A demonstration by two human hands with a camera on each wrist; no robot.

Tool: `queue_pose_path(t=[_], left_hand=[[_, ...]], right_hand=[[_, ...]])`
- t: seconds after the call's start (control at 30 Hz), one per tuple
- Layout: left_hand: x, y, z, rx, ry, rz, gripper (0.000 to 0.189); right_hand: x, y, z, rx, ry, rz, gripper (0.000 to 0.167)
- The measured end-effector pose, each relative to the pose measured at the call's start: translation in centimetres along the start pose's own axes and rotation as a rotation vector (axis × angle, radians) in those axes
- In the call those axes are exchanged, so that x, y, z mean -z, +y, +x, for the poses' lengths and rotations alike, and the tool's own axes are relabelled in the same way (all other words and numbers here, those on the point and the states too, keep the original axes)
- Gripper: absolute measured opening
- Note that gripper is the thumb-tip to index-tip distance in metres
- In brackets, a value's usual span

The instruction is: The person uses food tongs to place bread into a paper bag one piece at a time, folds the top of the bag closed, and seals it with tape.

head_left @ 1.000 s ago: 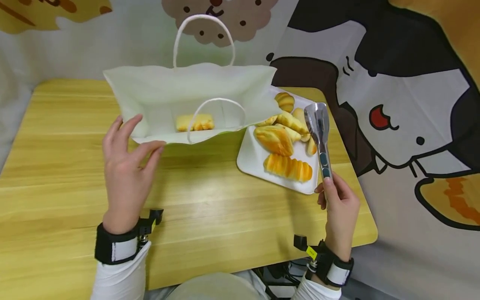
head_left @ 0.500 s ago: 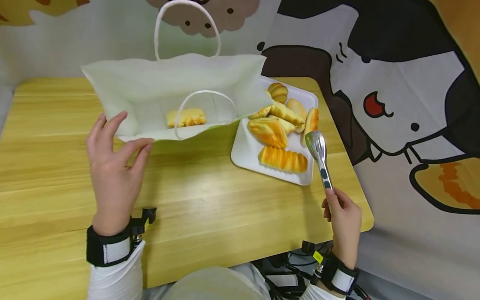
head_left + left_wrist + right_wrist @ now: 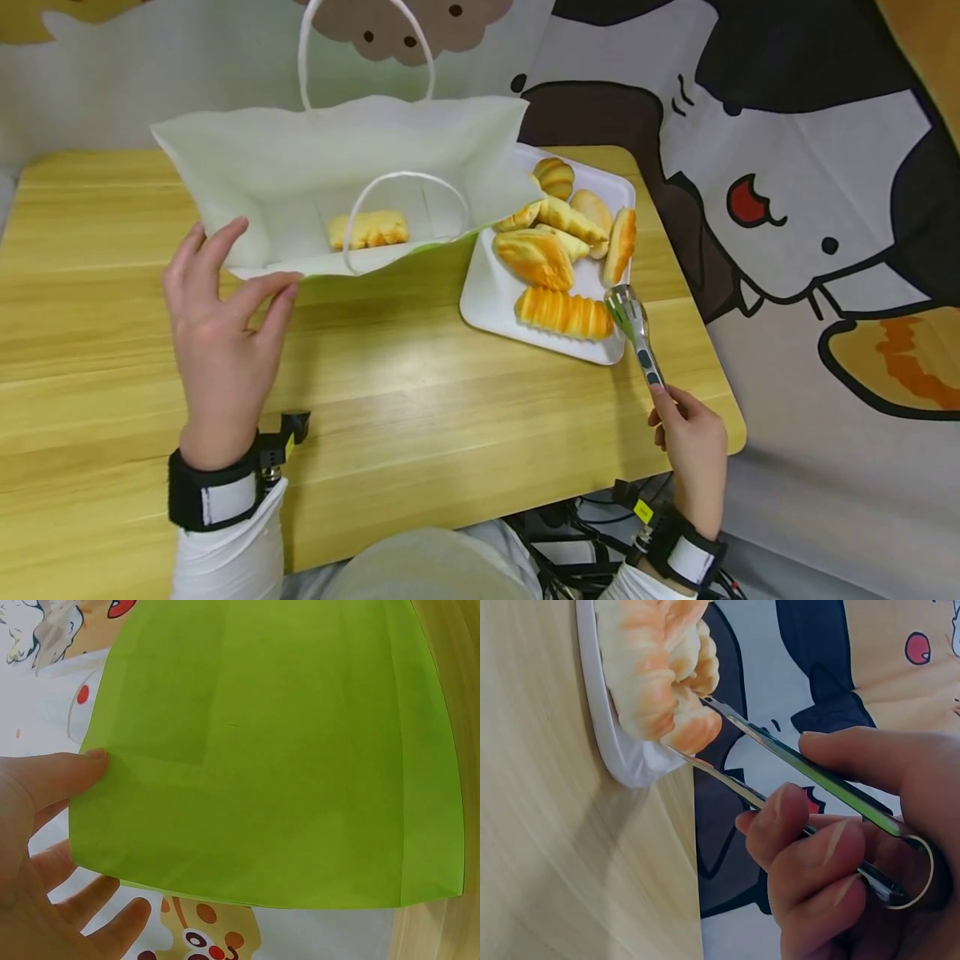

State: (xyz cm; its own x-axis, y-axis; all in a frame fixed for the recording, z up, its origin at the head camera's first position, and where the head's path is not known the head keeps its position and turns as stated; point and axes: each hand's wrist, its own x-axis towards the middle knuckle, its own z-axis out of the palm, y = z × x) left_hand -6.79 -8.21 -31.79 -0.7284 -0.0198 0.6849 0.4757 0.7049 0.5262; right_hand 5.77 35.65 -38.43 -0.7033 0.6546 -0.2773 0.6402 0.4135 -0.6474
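My left hand (image 3: 225, 333) pinches the near left rim of a paper bag (image 3: 337, 142), green outside and pale inside. In the left wrist view, the thumb lies on the green side (image 3: 247, 772). One bread roll (image 3: 367, 230) rests inside the bag, partly behind the near handle. My right hand (image 3: 693, 442) grips metal food tongs (image 3: 633, 333), whose parted tips hover by the tray's right edge, near a long bread stick (image 3: 621, 247). Nothing seems held between the tips, though in the right wrist view they overlap the breads (image 3: 652, 675) and contact is hard to judge.
A white tray (image 3: 487, 308) stands right of the bag, which overlaps its left part. Several breads lie on it, including a ridged roll (image 3: 564, 313) at the front. The wooden table (image 3: 420, 417) ends near the tray's right side; a cartoon-printed cloth (image 3: 795, 250) hangs beyond.
The tongs have drawn back towards me from over the tray's right side, uncovering the bread stick. The head view has shifted slightly. My left hand keeps its pinch on the bag's rim.
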Motion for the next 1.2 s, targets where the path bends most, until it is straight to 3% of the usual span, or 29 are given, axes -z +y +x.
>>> queue_pose_path(t=[0.37, 0.7, 1.0, 1.2], left_hand=[[0.2, 0.3, 0.0, 0.005, 0.009, -0.008, 0.020], [0.1, 0.4, -0.1, 0.013, 0.002, -0.009, 0.022], [0.0, 0.6, -0.1, 0.010, 0.004, -0.005, 0.014], [-0.1, 0.7, -0.1, 0.011, -0.007, -0.005, 0.014]], right_hand=[[1.0, 1.0, -0.3, 0.010, -0.170, 0.039, 0.058], [1.4, 2.6, 0.5, -0.051, -0.268, 0.244, 0.062], [1.0, 2.8, 0.9, -0.005, -0.271, 0.180, 0.056], [0.6, 3.1, 1.0, -0.028, -0.214, 0.233, 0.055]])
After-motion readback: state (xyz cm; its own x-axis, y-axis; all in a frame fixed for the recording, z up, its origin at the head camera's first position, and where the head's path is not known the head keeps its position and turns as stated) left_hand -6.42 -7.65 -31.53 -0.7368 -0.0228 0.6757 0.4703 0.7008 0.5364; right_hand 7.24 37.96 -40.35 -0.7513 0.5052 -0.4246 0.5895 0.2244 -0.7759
